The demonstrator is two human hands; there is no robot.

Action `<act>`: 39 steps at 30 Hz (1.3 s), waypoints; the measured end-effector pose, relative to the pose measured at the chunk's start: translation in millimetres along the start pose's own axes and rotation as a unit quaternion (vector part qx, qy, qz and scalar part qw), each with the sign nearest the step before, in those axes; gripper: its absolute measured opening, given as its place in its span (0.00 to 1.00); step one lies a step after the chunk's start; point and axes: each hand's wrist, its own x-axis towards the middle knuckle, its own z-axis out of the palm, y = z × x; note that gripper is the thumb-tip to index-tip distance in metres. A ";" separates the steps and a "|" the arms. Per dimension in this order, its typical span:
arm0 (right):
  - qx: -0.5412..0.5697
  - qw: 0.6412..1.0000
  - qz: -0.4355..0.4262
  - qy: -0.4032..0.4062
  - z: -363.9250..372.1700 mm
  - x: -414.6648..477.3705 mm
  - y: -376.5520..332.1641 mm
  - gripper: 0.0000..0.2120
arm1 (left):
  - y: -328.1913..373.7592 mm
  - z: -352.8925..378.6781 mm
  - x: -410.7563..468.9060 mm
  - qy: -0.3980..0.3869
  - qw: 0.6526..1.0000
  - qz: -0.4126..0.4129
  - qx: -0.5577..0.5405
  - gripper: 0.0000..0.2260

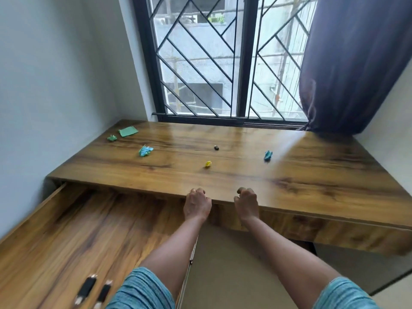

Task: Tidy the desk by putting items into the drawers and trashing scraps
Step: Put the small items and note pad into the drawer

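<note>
The wooden desk [301,175] carries scraps: a flat green paper [128,131] and a small green crumple [112,138] at the back left, a teal crumple [145,150], a yellow crumple [208,163], a blue crumple [268,155] and a small black object [216,148]. The left drawer [66,230] is pulled out, with two black items [93,288] lying near its front. My left hand [197,204] and my right hand [246,205] hover at the desk's front edge, fingers curled, holding nothing.
A barred window [223,63] stands behind the desk and a dark curtain [352,63] hangs at the right. White walls close in on the left and right. Beige floor [234,264] shows under the desk between my arms.
</note>
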 end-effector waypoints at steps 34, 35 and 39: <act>-0.184 0.945 -0.194 -0.189 103.8 311.2 -52.7 0.14 | 34.3 54.5 295.4 -0.019 0.997 -0.071 -0.034 0.15; -0.184 0.946 -0.190 -0.187 100.5 306.2 -49.6 0.14 | 33.8 54.1 291.9 -0.019 0.997 -0.072 -0.032 0.15; -0.169 0.954 -0.181 -0.167 82.5 277.5 -35.5 0.15 | 35.3 49.6 267.0 -0.017 0.998 -0.063 -0.023 0.14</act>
